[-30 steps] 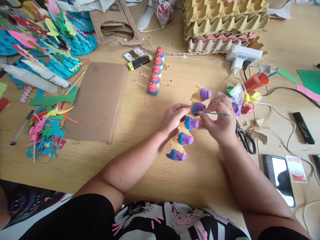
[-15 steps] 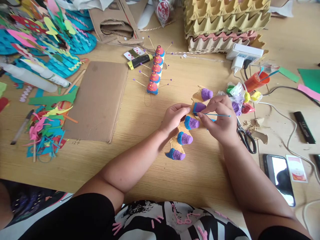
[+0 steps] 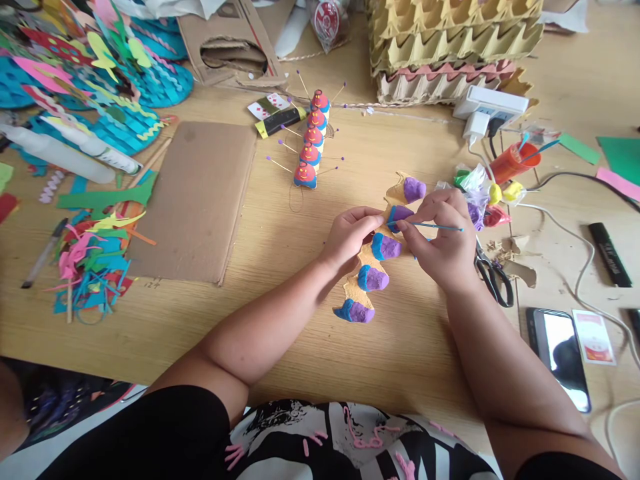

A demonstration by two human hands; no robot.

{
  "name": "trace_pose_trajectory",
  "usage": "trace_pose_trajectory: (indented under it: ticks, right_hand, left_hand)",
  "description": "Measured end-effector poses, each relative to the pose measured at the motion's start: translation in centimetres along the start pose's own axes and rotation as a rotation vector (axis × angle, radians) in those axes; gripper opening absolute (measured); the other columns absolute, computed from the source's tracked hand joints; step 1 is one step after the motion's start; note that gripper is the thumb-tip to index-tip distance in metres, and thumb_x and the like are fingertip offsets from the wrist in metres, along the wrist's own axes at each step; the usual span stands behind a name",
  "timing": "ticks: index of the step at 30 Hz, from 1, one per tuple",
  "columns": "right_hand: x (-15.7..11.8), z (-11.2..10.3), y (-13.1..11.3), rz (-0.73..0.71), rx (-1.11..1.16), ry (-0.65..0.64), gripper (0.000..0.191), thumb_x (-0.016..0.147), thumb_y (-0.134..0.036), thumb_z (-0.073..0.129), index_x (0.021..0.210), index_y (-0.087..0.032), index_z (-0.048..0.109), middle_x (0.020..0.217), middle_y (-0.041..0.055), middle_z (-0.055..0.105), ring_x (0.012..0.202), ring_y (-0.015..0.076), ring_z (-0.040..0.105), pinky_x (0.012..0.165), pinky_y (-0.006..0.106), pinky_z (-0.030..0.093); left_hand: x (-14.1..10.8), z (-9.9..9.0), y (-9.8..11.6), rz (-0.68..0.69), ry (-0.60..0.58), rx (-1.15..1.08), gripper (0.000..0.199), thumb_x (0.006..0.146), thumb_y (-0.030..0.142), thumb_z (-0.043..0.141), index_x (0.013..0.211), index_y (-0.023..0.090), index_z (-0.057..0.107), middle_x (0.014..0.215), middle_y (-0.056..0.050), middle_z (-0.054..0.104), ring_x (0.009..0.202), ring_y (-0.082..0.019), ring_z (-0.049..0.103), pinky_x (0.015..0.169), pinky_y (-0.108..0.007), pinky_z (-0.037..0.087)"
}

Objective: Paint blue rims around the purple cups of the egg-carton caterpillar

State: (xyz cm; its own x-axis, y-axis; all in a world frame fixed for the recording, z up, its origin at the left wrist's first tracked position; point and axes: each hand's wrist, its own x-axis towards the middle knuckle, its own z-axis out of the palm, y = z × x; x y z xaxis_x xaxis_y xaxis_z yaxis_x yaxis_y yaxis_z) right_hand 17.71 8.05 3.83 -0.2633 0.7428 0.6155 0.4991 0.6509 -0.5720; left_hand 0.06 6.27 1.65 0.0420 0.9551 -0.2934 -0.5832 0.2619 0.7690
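Observation:
A strip of egg carton [image 3: 355, 288] carries several bumps covered in purple and blue clay, running from lower left to upper right. My left hand [image 3: 352, 235] is closed on the strip's left edge near its upper part. Pinched in my right hand [image 3: 443, 233] is a thin blue stick [image 3: 437, 227], whose tip touches the blue clay of the second bump from the top. The topmost bump [image 3: 414, 189] shows purple only. Beyond my hands stands a row of red and blue figures [image 3: 310, 155] with purple-tipped sticks poking out at both sides.
Brown cardboard [image 3: 195, 200] and colourful scraps [image 3: 93, 267] lie at the left. Egg trays [image 3: 450, 47] are stacked at the back. On the right are an orange cup [image 3: 515, 163], wrapped clay [image 3: 473, 183], scissors [image 3: 495, 277], a power strip [image 3: 493, 103], cables and a phone [image 3: 560, 357].
The lower end of the egg-carton strip has shifted slightly right. The stick's tip has moved a little within the blue clay, and both hands keep their hold.

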Motion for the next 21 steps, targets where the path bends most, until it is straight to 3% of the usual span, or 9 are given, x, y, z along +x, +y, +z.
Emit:
trace_pose_trajectory:
  ticks: [10,16,21]
  right_hand:
    - [-0.09,-0.11,0.23,0.024,0.006,-0.031,0.014,0.095,-0.037,0.080,0.089,-0.029,0.069,0.097,0.0059,0.066,0.100,0.0301,0.069,0.095,0.059,0.058]
    - [0.05,-0.29,-0.13,0.029,0.039,-0.054,0.024,0.091,-0.048,0.084,0.085,-0.030,0.069,0.096,0.0055,0.069,0.097,0.0287,0.069,0.091,0.057,0.061]
    - [0.09,-0.17,-0.09,0.014,0.005,-0.025,0.023,0.094,-0.047,0.081,0.084,-0.029,0.069,0.094,0.0061,0.068,0.098,0.0293,0.070,0.090,0.058,0.061]
  left_hand:
    - [-0.13,0.16,0.09,-0.031,0.017,-0.001,0.019,0.072,0.031,0.089,0.075,0.019,0.075,0.064,0.002,0.071,0.056,-0.010,0.063,0.055,-0.024,0.046]
    - [0.00,0.10,0.08,-0.020,0.034,0.023,0.015,0.073,0.029,0.088,0.072,0.019,0.076,0.062,0.002,0.070,0.055,-0.009,0.059,0.053,-0.024,0.043]
    - [-0.07,0.21,0.19,-0.027,0.014,0.013,0.016,0.071,0.030,0.088,0.072,0.018,0.077,0.063,0.001,0.071,0.055,-0.009,0.060,0.053,-0.023,0.044]
